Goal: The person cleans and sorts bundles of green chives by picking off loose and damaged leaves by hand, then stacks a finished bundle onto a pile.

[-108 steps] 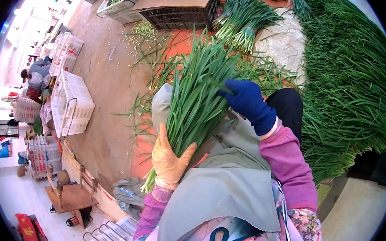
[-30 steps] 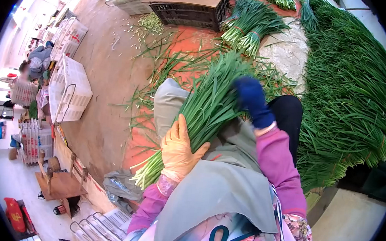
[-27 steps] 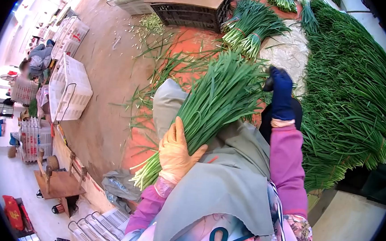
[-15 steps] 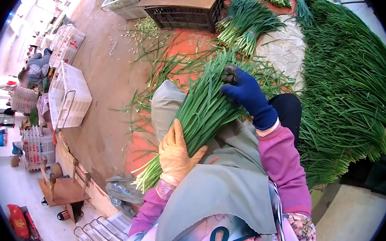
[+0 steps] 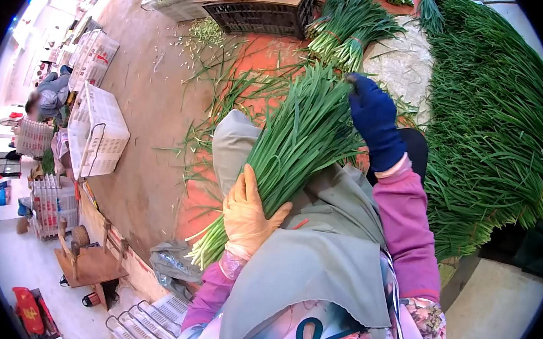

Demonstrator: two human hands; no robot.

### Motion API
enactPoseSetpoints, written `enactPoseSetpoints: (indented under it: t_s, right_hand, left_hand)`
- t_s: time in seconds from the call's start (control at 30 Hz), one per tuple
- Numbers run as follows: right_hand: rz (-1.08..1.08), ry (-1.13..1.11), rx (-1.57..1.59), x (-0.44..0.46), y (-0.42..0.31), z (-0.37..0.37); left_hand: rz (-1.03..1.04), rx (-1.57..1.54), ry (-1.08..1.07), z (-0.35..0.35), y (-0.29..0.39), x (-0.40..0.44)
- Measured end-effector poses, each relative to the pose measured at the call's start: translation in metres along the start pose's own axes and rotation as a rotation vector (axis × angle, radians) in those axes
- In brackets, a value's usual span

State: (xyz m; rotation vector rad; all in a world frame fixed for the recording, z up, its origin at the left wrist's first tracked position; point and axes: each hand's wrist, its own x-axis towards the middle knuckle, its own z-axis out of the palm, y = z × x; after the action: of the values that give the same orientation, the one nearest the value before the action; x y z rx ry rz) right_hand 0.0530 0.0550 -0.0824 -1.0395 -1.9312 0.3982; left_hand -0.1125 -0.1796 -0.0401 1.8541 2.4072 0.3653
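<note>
A loose bunch of garlic chives (image 5: 303, 124) lies slantwise over my lap, pale stem ends at the lower left and green leaf tips toward the upper right. My left hand (image 5: 247, 215), in a pale orange glove, is wrapped round the stems near their lower end. At the right edge of the leaf tips is my right hand (image 5: 376, 117), in a dark blue glove with darkened fingertips. Its fingers are drawn together, and whatever they may hold is hidden. A grey apron (image 5: 308, 273) covers my lap beneath the bunch.
A large heap of chives (image 5: 488, 134) spreads along the right. Tied bunches (image 5: 350, 33) lie ahead, beside a board-topped dark crate (image 5: 257, 11). Loose leaves litter the red mat (image 5: 260, 58). White baskets (image 5: 101, 132) stand at left; a person (image 5: 51, 94) is beyond.
My right hand has moved right, away from the middle of the leaves to their outer edge. The leaf tips have spread toward the right. My left hand keeps its hold on the stems.
</note>
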Motion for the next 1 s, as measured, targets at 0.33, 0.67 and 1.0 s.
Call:
enactPoseSetpoints:
  t_s: [0.33,0.67,1.0]
  right_hand:
    - [0.063,-0.531,0.095,-0.021,-0.064,0.02]
    - [0.284,-0.757,0.32,-0.008,0.014,-0.047]
    - [-0.575,-0.482,0.389,-0.044,-0.087,-0.024]
  left_hand:
    - [0.022,-0.008,0.014,0.001,0.001,0.002]
    - [-0.024,-0.188,0.008,-0.012,-0.016,0.002]
    - [-0.26,-0.766,-0.406,-0.008,-0.055,0.077]
